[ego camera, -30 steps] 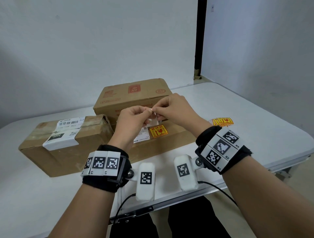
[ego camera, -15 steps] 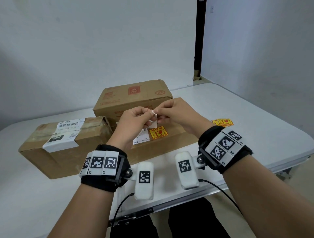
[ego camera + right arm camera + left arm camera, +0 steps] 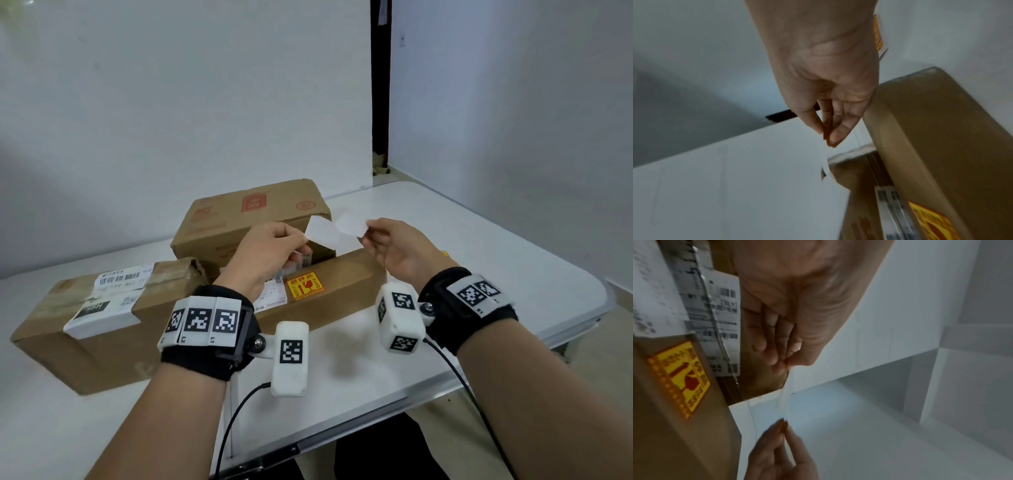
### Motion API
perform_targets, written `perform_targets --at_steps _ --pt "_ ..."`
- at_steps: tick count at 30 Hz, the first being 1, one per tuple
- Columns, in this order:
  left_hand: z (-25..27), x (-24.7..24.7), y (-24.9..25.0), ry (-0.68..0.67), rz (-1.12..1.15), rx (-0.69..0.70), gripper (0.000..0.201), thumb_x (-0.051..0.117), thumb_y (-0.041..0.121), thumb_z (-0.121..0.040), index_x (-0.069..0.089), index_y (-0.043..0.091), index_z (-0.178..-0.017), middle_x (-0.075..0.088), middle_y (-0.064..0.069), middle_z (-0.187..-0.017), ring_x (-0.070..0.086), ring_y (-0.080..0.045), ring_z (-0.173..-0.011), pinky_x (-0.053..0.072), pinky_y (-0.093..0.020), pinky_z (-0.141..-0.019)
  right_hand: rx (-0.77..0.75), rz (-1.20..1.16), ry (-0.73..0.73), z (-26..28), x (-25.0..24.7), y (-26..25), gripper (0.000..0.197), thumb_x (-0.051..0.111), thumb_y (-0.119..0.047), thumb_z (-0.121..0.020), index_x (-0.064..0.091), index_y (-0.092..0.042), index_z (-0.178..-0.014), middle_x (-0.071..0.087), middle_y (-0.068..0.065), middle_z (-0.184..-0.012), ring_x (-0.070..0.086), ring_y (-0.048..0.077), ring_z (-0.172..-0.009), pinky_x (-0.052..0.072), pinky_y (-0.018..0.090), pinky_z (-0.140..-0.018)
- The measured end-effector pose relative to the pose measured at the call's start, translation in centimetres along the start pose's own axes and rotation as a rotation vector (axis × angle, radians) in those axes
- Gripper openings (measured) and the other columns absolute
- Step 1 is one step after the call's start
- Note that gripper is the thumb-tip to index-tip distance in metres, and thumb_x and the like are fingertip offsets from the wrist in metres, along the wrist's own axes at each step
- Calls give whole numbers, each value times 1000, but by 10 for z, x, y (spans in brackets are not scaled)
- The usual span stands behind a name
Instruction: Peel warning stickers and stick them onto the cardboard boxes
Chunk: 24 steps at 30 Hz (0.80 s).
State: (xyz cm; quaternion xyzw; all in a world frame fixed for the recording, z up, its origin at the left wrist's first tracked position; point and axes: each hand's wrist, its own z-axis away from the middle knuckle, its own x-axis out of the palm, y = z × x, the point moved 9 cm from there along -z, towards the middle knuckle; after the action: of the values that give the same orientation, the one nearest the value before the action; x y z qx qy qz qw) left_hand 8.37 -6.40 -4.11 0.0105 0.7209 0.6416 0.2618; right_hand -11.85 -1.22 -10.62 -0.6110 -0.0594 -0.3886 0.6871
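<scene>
My left hand [image 3: 301,240] pinches a white backing paper [image 3: 322,234], which shows edge-on as a pale strip [image 3: 785,394] in the left wrist view. My right hand [image 3: 364,236] pinches a peeled sticker [image 3: 349,224] with its white back toward me; its orange edge [image 3: 827,138] shows between the fingertips. Both pieces hang in the air, a little apart, above the middle cardboard box [image 3: 342,284]. That box carries a yellow warning sticker [image 3: 305,286] beside a shipping label. A taller box [image 3: 253,212] stands behind it and another box [image 3: 85,325] lies to the left.
The boxes sit on a white table [image 3: 513,274] whose front edge is close to me. A small stack of yellow stickers [image 3: 879,37] lies on the table to the right, mostly hidden behind my right wrist in the head view. White walls stand behind.
My hands were together, picking at one small piece. They have now pulled apart, the sticker going right with my right hand and the backing staying in my left.
</scene>
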Motion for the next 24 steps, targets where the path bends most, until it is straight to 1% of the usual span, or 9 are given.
perform_targets --at_steps 2,4,7,10,12,14,16,19,24 --pt "-5 7 8 -3 -60 24 11 60 17 -92 70 14 -96 75 -4 -89 61 -7 -68 53 -17 -60 -6 -141 103 -6 -26 -8 13 57 -6 -93 55 -5 -80 62 10 -76 60 17 -70 57 18 -57" --pt "-10 15 20 -2 -160 85 11 58 21 -93 69 17 -94 75 -3 -89 64 -10 -71 56 -23 -70 -38 -241 205 -11 -49 -14 16 56 -5 -93 52 -5 -78 60 8 -63 58 16 -63 57 17 -52" --pt "-22 33 38 -13 -415 175 14 54 27 -94 66 21 -91 73 -1 -86 69 -16 -79 58 -36 -80 -94 -275 302 -12 -69 -18 17 56 -5 -93 54 -4 -76 57 9 -70 56 16 -59 55 17 -47" --pt "-34 56 62 -9 -667 310 20 49 27 -92 66 17 -90 71 0 -84 67 -17 -76 57 -37 -72 -115 -247 336 -12 -76 -17 18 56 -6 -93 55 -2 -75 57 9 -71 56 16 -59 53 16 -45" --pt "-37 68 79 28 -879 395 23 48 29 -92 67 17 -87 69 3 -83 63 -15 -75 44 -26 -58 -114 -213 343 -12 -77 -17 18 56 -7 -93 57 -2 -76 58 9 -71 56 15 -58 52 15 -43" --pt "-39 78 89 30 -1009 426 26 45 28 -93 67 17 -88 71 3 -81 65 -16 -79 34 -24 -54 -114 -174 352 -12 -78 -19 18 57 -7 -93 58 -2 -76 60 9 -71 56 14 -57 51 14 -41" --pt "-44 86 87 -29 -1007 364 26 44 23 -93 68 14 -89 75 0 -80 70 -16 -77 46 -22 -58 -122 -136 362 -12 -79 -22 17 57 -8 -93 58 -2 -77 60 9 -71 56 13 -57 49 14 -40" --pt "-59 94 72 -115 -883 258 25 46 17 -93 69 7 -90 76 -3 -78 73 -17 -69 59 -36 -76 -137 -90 367 -11 -79 -26 12 57 -9 -92 59 -2 -83 61 9 -73 57 13 -57 48 14 -39" --pt "-71 98 58 -118 -806 220 25 48 13 -96 69 2 -90 75 -7 -75 73 -18 -60 62 -39 -70 -163 -52 346 -8 -75 -33 12 56 -8 -92 58 -4 -81 60 8 -72 56 12 -56 46 13 -40"
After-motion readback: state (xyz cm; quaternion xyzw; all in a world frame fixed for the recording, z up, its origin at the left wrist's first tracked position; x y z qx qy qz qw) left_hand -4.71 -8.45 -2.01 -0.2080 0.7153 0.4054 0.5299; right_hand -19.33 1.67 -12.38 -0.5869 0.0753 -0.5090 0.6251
